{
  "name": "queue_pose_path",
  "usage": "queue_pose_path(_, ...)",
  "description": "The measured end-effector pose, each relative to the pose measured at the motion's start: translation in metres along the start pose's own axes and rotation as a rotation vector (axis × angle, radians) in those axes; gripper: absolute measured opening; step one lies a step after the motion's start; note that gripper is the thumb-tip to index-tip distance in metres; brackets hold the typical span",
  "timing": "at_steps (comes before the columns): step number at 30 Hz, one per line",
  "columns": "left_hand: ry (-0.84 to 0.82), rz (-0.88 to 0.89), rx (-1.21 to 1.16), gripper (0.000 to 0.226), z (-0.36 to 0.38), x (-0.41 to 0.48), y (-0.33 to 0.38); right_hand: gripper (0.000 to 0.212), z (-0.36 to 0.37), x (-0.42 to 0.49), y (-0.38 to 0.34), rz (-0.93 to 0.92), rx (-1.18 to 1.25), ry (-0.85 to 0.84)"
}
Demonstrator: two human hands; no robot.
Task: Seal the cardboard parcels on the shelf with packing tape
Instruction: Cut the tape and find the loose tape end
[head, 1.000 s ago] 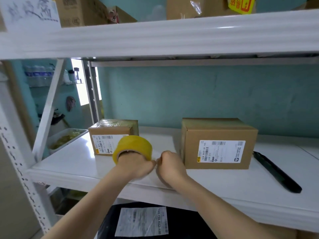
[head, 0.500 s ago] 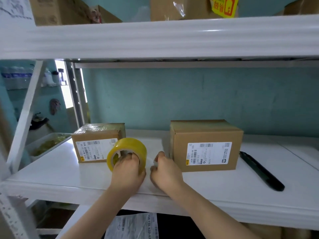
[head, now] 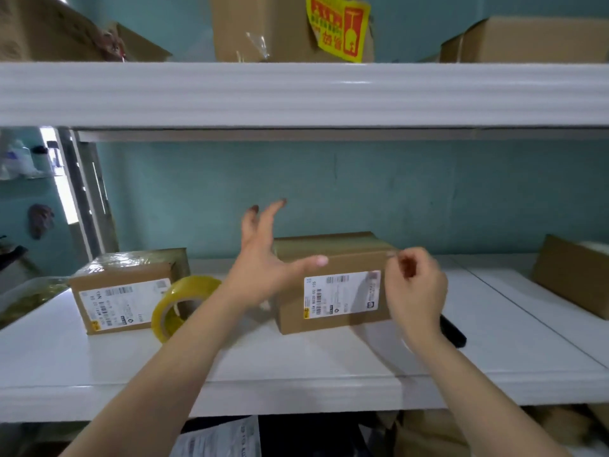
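A brown cardboard parcel [head: 333,258] with a white label stands mid-shelf. My left hand [head: 263,258] hovers open at its upper left corner, fingers spread, thumb over the front top edge. My right hand [head: 415,285] is at the parcel's upper right front corner, thumb and finger pinched on a small greyish bit that looks like a tape end; any clear strip is too faint to make out. The yellow tape roll [head: 174,305] stands on edge on the shelf, partly behind my left forearm. A second labelled parcel [head: 122,301], its top shiny with tape, sits to the left.
A black pen-like tool [head: 453,331] lies behind my right wrist. Another cardboard box [head: 573,275] leans at far right. The upper shelf beam [head: 296,94] hangs low overhead with boxes on it. A tray [head: 19,298] sits far left. Below the shelf [head: 296,367] lie labelled packages.
My left hand let go of the tape roll, which now stands on the shelf, and rose open over the middle parcel. My right hand moved right to the parcel's upper right corner.
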State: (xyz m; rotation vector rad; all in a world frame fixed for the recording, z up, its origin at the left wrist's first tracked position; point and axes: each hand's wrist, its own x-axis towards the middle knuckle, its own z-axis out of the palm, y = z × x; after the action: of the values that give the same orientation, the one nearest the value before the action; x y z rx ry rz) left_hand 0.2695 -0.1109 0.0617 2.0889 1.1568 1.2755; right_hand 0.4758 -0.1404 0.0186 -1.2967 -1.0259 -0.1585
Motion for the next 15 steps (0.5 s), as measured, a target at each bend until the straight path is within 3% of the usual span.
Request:
queue_pose_path(2,-0.140,-0.047,0.088,0.120,0.006,0.022,-0.003,0.014,0.001,0.020,0.015,0.031,-0.030,0.012)
queue_pose_path(6,-0.300,-0.126,0.295,0.126,0.006,0.056,-0.024,0.064,0.006,0.042,0.040,0.236,0.081,-0.324)
queue_pose_path(9,-0.406,-0.170,0.330,0.120,0.005,0.064,-0.028,0.081,0.009,0.042,0.049,0.396,0.239,-0.508)
queue_pose_path(12,-0.363,-0.176,0.243,0.100,0.006,0.062,-0.028,0.084,0.008,0.039,0.050,0.414,0.294,-0.569)
queue_pose_path(15,-0.305,-0.190,0.208,0.096,0.007,0.057,-0.030,0.063,0.007,0.034,0.048,0.435,0.352,-0.630)
